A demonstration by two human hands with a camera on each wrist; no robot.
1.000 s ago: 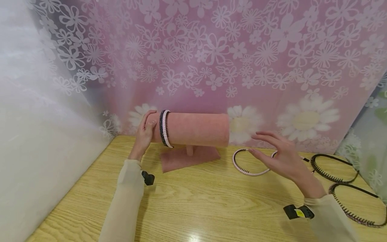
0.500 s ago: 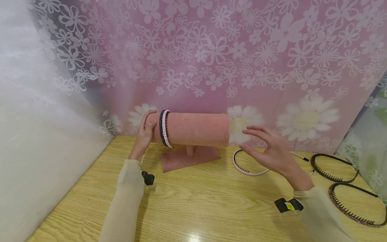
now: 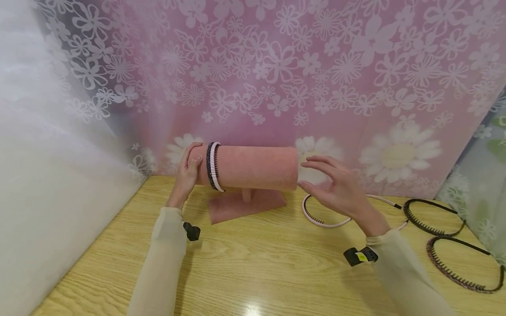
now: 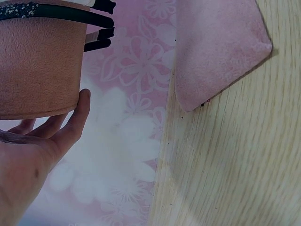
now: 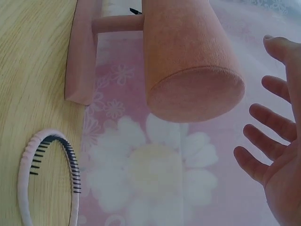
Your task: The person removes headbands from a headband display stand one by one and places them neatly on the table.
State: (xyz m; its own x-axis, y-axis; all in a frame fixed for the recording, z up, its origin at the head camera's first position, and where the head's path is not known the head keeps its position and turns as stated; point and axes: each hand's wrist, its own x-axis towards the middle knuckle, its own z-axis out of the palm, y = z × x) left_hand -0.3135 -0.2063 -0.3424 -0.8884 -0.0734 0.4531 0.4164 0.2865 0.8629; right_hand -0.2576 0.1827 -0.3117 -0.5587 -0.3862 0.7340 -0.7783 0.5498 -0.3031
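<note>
A pink velvety headband stand [image 3: 257, 169], a horizontal cylinder on a short post with a flat base [image 3: 249, 206], stands on the table. Near its left end it bears a dark glittery headband [image 3: 209, 166] and, right beside that, a pale pink toothed headband [image 3: 214, 169]. My left hand [image 3: 187, 173] grips the cylinder's left end, thumb in front. The fingertips show along its edge in the left wrist view. Just off the right end, my right hand [image 3: 335, 186] is spread with nothing in it. In the right wrist view the cylinder's bare round end face [image 5: 197, 94] shows beside the fingers.
On the wooden table [image 3: 245, 263], a pale pink toothed headband [image 3: 316, 219] lies partly behind the right hand. Farther right lie a black toothed headband [image 3: 419, 226] and a dark patterned one [image 3: 442, 265]. A pink floral curtain [image 3: 257, 87] hangs close behind the stand.
My right hand has moved left from above the pale pink headband on the table to the cylinder's right end. The left hand keeps its grip, and the headbands stay where they were.
</note>
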